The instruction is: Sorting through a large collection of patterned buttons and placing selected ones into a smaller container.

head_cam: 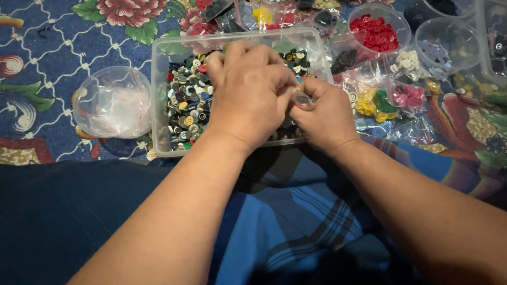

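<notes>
A clear rectangular plastic tub [158, 105] full of mixed small buttons [186, 105] in grey, black, white, green and red is seen on a blue floral cloth [53, 47], just beyond the lap of the person. The left hand [247, 95] is laid palm down over the middle of the tub, its fingers curled and bunched downward among the buttons; what is caught beneath them cannot be told, since the back of the hand hides the fingertips. The right hand [325, 113] is held close against it at the near right edge of the tub, and a small clear rounded piece [304, 100], perhaps a tiny cup or bag mouth, is pinched between its thumb and forefinger. To the left of the tub an empty clear round plastic container [112, 101] is set; far to the right a clear round cup of red buttons [376, 32] and small clear bags of yellow buttons [365, 103] and pink buttons [409, 96] are laid. The picking is best done with the fingertips alone, one button lifted at a time, so that neighbours are not dragged out of the tub. The pinched clear piece should be kept level and close to the picking fingers, so that little is dropped on the short passage between the hands.
</notes>
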